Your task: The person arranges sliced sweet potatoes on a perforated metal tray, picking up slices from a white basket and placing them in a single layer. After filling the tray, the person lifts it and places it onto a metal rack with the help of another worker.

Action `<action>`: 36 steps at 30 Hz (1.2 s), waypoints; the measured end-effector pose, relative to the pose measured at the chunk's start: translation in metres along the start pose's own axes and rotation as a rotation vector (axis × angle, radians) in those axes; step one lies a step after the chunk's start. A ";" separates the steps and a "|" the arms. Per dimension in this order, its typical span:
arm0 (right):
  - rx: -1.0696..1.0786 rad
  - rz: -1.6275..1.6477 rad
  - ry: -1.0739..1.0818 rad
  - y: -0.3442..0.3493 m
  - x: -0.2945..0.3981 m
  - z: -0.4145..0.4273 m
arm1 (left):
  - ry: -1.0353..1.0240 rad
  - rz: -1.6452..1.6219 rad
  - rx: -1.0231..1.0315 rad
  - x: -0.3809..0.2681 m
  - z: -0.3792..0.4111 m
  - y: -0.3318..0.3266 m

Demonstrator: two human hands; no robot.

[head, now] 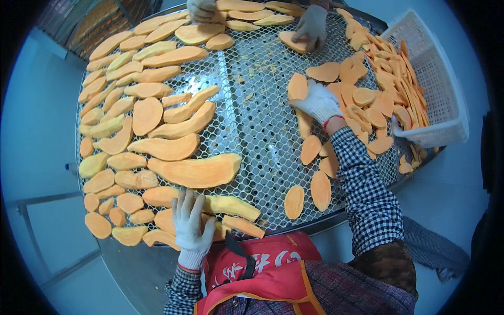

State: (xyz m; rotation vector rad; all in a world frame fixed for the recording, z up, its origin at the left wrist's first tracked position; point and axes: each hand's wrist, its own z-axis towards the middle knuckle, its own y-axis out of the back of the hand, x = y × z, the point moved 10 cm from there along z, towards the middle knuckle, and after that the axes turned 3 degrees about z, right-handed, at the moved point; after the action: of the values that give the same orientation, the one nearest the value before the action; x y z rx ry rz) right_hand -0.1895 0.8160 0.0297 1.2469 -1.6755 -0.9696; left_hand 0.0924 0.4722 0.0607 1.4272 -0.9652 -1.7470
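Both my hands wear white knit gloves. My right hand (pixel 319 101) grips an orange oval slice, apparently sweet potato (pixel 297 87), its thumb and fingers at the slice's near and right edges. Just right of that hand lies a loose heap of similar slices (pixel 364 96). My left hand (pixel 193 224) rests palm down over slices at the near edge, fingers slightly spread. Beside its fingertips is a long yellowish slice (pixel 232 206). Rows of flat slices (pixel 169 146) cover the left part of the white mesh (pixel 264 118), which lies over a perforated metal surface.
A white plastic basket (pixel 437 82) lies tipped at the right, slices spilling from it. Across the mesh, another person's gloved hands show: one (pixel 201 11) over slices, the other (pixel 314 27) on a single slice (pixel 293 41). A rack of loaded trays (pixel 100 29) stands far left.
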 end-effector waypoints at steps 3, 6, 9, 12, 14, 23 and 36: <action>-0.031 0.222 -0.009 0.015 0.000 -0.012 | 0.042 -0.036 -0.125 -0.002 -0.006 0.002; -0.126 0.192 0.275 0.020 0.023 -0.014 | 0.045 0.052 -0.162 -0.008 -0.003 0.014; -0.168 0.035 0.590 0.011 0.066 -0.023 | 0.029 0.021 -0.166 -0.011 -0.004 0.010; -0.126 -0.230 0.773 -0.009 0.098 -0.035 | 0.049 -0.026 -0.170 -0.011 -0.011 0.007; -0.095 -0.169 0.776 -0.011 0.093 -0.026 | 0.074 -0.049 -0.165 -0.012 -0.016 0.004; 0.002 -0.063 0.570 -0.020 0.091 -0.050 | 0.005 -0.127 -0.198 -0.009 -0.012 0.012; 0.116 -0.044 0.817 -0.049 0.157 -0.092 | -0.072 -0.130 -0.296 -0.008 -0.016 0.011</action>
State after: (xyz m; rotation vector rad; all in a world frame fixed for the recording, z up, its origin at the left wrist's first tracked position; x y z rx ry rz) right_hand -0.1164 0.6431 0.0447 1.4900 -1.0616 -0.2942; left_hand 0.1103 0.4715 0.0719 1.2661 -0.6274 -1.9549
